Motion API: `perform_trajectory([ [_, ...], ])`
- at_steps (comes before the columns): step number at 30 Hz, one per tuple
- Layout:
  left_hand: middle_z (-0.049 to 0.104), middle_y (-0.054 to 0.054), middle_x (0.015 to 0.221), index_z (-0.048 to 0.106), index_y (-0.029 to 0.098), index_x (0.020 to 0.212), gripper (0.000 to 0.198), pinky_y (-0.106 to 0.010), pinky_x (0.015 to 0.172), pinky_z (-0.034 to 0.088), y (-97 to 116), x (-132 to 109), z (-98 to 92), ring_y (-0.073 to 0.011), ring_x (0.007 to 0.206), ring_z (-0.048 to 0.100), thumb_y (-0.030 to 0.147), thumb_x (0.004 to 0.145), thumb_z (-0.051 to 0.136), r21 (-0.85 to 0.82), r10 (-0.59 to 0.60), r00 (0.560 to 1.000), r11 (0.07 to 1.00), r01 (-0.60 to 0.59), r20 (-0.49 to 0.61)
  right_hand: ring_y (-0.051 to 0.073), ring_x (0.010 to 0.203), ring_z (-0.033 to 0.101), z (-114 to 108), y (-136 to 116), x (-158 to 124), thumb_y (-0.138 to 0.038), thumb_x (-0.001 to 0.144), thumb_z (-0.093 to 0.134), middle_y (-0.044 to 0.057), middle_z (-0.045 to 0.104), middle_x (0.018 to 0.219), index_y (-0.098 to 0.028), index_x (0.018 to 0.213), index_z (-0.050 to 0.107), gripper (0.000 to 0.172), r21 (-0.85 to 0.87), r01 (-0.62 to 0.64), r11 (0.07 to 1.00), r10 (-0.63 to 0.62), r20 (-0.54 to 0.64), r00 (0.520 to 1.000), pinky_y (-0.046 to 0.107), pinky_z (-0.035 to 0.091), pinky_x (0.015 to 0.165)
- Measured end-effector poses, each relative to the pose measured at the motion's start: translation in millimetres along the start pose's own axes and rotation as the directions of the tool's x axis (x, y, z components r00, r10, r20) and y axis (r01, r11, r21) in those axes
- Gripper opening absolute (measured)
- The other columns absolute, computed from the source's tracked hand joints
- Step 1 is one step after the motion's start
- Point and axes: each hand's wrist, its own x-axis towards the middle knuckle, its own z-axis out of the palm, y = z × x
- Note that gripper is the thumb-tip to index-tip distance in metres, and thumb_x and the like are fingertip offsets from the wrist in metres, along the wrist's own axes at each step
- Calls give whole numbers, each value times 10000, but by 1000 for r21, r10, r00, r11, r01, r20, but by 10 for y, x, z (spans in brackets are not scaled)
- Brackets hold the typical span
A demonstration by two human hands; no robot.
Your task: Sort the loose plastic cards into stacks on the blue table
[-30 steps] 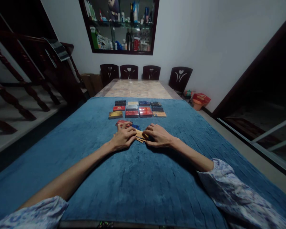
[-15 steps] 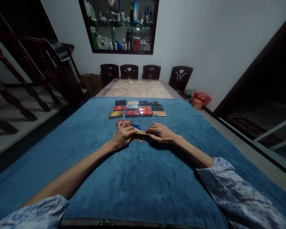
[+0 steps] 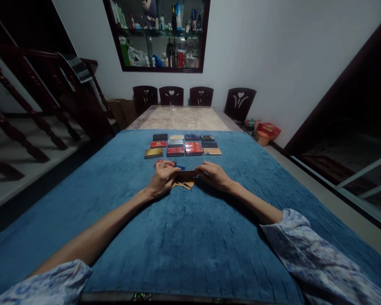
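My left hand and my right hand grip the two ends of a small stack of cards, held on edge above the blue cloth. Under it lie some loose yellow-orange cards with dark stripes. Behind my left fingers, a red card and a blue card show in part. Farther back, card piles stand in three rows, among them a gold pile, a red pile and an orange pile.
A blue cloth covers the near table; a marble-patterned tabletop extends behind it. Dark chairs stand at the far end. A red bag is on the floor at right, a wooden railing at left.
The cards between my hands have risen slightly and tipped upright, showing their dark face. Both hands have shifted slightly up with them, and more of the loose yellow-orange cards below shows.
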Motion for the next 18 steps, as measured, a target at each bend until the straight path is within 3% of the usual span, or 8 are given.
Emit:
perform_trajectory([
  [6,691,-128,1131,703,202,1227,322,-472,981,456,14,11,38,-265,1103,599,237,957,530,-49,-17,998,999,14,-58,178,797,608,27,-3,-10,-257,1017,466,81,675,893,-174,1051,699,249,79,-45,996,51,-71,996,306,505,766],
  [11,717,-104,1104,673,225,1289,383,-465,988,454,41,28,23,-265,1115,580,191,931,544,-97,9,1000,995,-8,11,181,798,605,62,-19,-16,-222,1005,475,84,666,929,-180,1141,668,240,73,-78,994,85,-99,991,302,497,763],
  [18,742,-92,1136,654,251,1313,423,-507,1003,386,31,28,58,-288,1124,571,189,903,575,-39,-24,999,999,26,43,220,862,589,107,-35,-28,-240,1004,480,107,700,988,-195,1199,646,260,35,-56,998,58,-61,996,346,502,799],
])
